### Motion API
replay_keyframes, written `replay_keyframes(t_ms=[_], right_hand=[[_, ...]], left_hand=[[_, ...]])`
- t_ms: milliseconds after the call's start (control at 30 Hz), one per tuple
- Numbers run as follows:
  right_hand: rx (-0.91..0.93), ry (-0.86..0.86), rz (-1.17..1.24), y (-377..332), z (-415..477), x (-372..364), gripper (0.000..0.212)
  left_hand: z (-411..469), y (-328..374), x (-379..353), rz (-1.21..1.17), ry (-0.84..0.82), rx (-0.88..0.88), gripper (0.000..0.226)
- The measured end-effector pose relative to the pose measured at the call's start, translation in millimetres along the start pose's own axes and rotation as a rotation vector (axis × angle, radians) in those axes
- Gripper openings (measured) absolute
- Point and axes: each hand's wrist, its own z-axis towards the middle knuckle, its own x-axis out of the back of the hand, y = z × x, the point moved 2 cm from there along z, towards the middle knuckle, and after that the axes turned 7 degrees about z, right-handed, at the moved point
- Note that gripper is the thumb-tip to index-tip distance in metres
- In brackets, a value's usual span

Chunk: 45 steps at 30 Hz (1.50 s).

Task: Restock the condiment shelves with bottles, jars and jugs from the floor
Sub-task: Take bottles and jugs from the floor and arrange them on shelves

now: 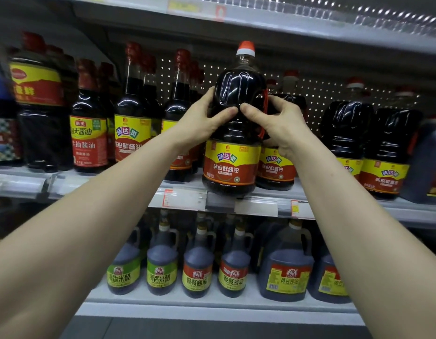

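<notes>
Head view: both hands clasp a dark jug point(232, 133) at frame centre, its base on the middle shelf's point(187, 192) front edge. Left hand point(202, 118) wraps its shoulder; right hand point(280, 123) grips by the red handle, thumbs nearly meeting

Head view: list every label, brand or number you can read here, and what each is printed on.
"味达美 味极鲜酱油": held jug, gripped by left hand and right hand.
"海天酱油": red-label bottle.
"清香米醋": green-label jug.
"餐餐酱油": orange-label jug.
"黄豆酱油": large jug.
Shelf price tags: too blurred to read.
</notes>
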Motion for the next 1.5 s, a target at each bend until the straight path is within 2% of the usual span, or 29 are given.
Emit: replay_keyframes(t_ms=[133, 200, 300, 433, 533, 633, 900, 1200, 1500], right_hand=[[0.005, 0.001, -0.015, 0, 0, -1, 0.080], [0.003, 0.017, -0.024, 3, 0, -2, 0.085], [0.051, 0.069, -0.057, 6, -5, -5, 0.084], [0.097, 0.097, -0.127, 21, -19, -4, 0.062], [0.076, -0.008, -0.033, 40, -37, -2, 0.038], [0.072, -0.097, 0.004, 55, -50, -6, 0.045], [0.075, -0.077, 0.037, 59, -43, -7, 0.034], [0.065, -0.072, 0.007, 65, -27, -10, 0.040], [0.053, -0.101, 0.023, 71, -16, -13, 0.043]], left_hand=[[-23, -4, -9, 0.027, 0.000, 0.054, 0.067], [-44, -9, -18, 0.086, -0.016, 0.079, 0.081], [-61, -12, -29, 0.168, 0.061, 0.056, 0.086], [-60, -10, -30, 0.117, 0.076, 0.059, 0.080], [-60, -12, -28, 0.128, 0.095, 0.055, 0.082], [-58, -16, -28, 0.145, 0.099, 0.060, 0.091], [-49, -24, -27, 0.140, 0.108, 0.058, 0.089], [-37, -40, -30, 0.152, 0.121, 0.083, 0.098], [-25, -53, -33, 0.165, 0.124, 0.080, 0.095]])
